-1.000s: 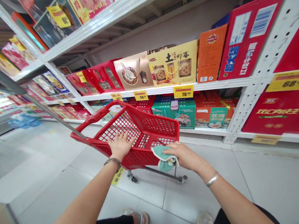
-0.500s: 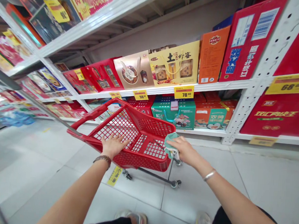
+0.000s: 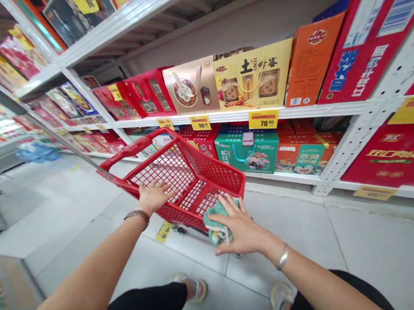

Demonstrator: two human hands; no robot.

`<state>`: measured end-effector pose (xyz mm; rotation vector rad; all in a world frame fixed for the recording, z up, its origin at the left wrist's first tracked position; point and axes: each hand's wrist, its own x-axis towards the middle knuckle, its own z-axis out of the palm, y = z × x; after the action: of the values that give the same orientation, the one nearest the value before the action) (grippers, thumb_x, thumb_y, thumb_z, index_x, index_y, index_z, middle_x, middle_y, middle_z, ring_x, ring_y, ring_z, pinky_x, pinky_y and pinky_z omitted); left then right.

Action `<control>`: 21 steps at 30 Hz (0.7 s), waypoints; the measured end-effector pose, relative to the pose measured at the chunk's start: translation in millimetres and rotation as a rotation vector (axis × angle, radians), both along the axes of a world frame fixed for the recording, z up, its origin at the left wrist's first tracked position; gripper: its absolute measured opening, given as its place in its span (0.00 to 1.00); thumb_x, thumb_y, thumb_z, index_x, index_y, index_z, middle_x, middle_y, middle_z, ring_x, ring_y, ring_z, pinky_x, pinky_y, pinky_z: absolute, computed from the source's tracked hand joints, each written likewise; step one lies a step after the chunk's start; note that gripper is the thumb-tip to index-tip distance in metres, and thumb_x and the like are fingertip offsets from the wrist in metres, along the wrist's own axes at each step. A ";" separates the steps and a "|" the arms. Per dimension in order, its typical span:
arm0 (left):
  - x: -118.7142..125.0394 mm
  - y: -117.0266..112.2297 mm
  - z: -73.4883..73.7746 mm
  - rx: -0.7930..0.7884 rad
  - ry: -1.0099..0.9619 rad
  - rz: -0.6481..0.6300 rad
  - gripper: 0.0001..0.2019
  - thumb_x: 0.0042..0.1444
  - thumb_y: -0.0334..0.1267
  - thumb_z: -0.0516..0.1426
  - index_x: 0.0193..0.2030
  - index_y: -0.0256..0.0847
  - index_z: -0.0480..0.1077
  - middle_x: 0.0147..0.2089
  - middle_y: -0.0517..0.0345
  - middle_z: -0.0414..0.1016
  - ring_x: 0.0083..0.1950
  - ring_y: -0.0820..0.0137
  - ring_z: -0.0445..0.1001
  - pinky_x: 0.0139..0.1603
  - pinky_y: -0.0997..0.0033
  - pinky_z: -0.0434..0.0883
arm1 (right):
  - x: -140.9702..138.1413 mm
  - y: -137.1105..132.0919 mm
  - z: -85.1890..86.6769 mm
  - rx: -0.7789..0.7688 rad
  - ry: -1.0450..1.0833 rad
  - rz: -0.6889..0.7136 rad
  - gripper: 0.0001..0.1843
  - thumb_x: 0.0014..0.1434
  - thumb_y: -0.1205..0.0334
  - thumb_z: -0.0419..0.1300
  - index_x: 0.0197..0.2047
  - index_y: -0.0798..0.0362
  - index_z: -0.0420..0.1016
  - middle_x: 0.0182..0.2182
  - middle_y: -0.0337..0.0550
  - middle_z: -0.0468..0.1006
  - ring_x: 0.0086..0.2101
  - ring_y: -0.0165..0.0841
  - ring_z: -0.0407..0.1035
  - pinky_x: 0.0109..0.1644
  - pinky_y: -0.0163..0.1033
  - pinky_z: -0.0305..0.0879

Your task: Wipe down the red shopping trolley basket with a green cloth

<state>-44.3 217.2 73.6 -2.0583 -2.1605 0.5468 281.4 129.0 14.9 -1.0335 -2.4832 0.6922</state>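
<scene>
A red plastic shopping basket on wheels (image 3: 218, 172) stands just ahead of me, its mesh walls showing. My left hand (image 3: 154, 196) lies on its near rim with the fingers spread. My right hand (image 3: 239, 228) presses a crumpled teal cloth (image 3: 215, 225) against the basket's right side, fingers spread over it. The basket's wheels are mostly hidden behind its body and my right hand. I cannot see anything inside the basket.
White metal shelving (image 3: 237, 115) runs along the right, stacked with red, orange and gold gift boxes and yellow price tags. More shelves recede to the left. A yellow floor sticker (image 3: 163, 231) lies on the pale tiles near the basket. My shoes (image 3: 189, 286) show below.
My right hand has slid down and toward me, carrying the cloth lower on the basket's side. The basket sits slightly further right, and the shelves appear larger.
</scene>
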 end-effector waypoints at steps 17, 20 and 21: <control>-12.0 -25.9 0.9 -0.001 0.006 0.004 0.26 0.68 0.58 0.41 0.62 0.61 0.73 0.71 0.58 0.68 0.73 0.47 0.59 0.70 0.27 0.47 | 61.3 89.9 -39.0 0.371 0.279 -0.090 0.27 0.62 0.76 0.53 0.58 0.45 0.79 0.51 0.52 0.77 0.52 0.42 0.68 0.57 0.53 0.67; -9.2 -29.1 0.5 0.002 0.008 -0.008 0.24 0.69 0.55 0.42 0.60 0.62 0.75 0.71 0.58 0.68 0.73 0.47 0.60 0.69 0.27 0.46 | 58.9 96.6 -40.3 0.354 0.304 -0.185 0.25 0.60 0.75 0.55 0.56 0.46 0.80 0.49 0.51 0.77 0.50 0.42 0.69 0.55 0.52 0.68; -8.9 -30.0 0.4 0.007 0.003 -0.009 0.23 0.69 0.54 0.43 0.59 0.63 0.75 0.70 0.58 0.69 0.73 0.47 0.61 0.69 0.27 0.46 | 55.3 93.2 -39.4 0.346 0.303 -0.193 0.24 0.60 0.74 0.57 0.55 0.47 0.81 0.48 0.52 0.77 0.49 0.42 0.69 0.54 0.52 0.68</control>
<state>-53.1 187.2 74.0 -2.0613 -2.1466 0.5397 336.7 222.2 -24.5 -0.9413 -2.1109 0.3153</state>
